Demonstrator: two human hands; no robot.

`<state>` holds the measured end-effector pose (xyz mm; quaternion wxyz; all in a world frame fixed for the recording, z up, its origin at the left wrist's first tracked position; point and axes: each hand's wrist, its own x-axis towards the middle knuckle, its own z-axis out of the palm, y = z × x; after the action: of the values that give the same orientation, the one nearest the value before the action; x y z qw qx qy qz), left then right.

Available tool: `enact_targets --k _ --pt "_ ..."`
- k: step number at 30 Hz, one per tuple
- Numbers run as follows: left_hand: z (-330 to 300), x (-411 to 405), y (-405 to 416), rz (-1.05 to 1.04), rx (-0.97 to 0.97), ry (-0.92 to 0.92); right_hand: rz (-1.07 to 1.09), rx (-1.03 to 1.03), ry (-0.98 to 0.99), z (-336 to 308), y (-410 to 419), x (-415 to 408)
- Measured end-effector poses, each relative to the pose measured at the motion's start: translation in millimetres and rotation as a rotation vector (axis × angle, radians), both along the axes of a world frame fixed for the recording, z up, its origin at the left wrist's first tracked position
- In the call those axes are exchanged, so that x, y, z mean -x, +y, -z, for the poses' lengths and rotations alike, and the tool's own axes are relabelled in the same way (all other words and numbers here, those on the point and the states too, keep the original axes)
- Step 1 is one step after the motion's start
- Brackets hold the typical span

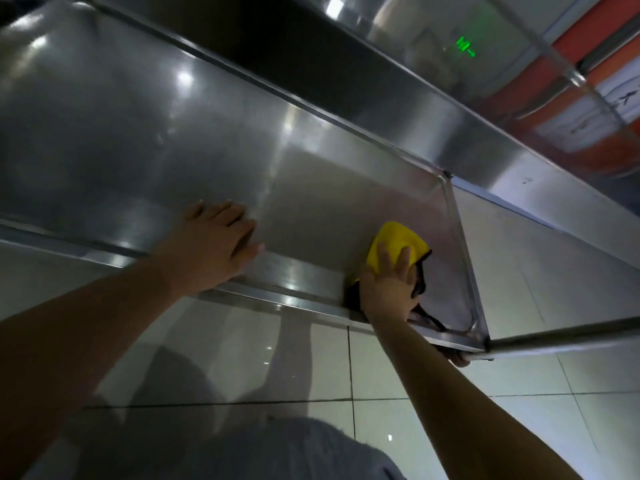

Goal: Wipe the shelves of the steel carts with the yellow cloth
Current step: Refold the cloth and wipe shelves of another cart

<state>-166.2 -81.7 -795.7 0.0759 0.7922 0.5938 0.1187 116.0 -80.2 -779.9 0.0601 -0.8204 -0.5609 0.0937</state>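
A steel cart shelf [145,140] fills the upper left and middle of the head view. The yellow cloth [398,242], with dark edging, lies on the shelf close to its near right corner. My right hand [389,289] presses flat on the cloth with straight fingers, its palm over the cloth's near part. My left hand [214,242] rests flat on the shelf's near rim, fingers spread and straight, a short way left of the cloth.
A second steel cart [502,168] stands right behind the shelf, its raised side running diagonally. A steel leg tube [568,336] runs from the shelf's near right corner. Pale floor tiles [415,427] lie below. An orange wall [609,98] is at the upper right.
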Motion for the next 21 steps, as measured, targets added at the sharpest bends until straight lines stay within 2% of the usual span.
enact_targets --k 3,7,13,21 --pt "-5 53 4 -0.038 0.052 0.103 -0.314 -0.046 -0.085 3 -21 40" --pt "3 131 -3 -0.101 0.114 0.23 -0.715 -0.102 -0.062 11 -36 96" --pt "16 184 -27 -0.117 0.155 0.225 -0.878 -0.036 -0.128 15 -33 122" --pt "14 169 -19 -0.135 0.194 0.177 -0.959 0.048 -0.137 2 -16 110"
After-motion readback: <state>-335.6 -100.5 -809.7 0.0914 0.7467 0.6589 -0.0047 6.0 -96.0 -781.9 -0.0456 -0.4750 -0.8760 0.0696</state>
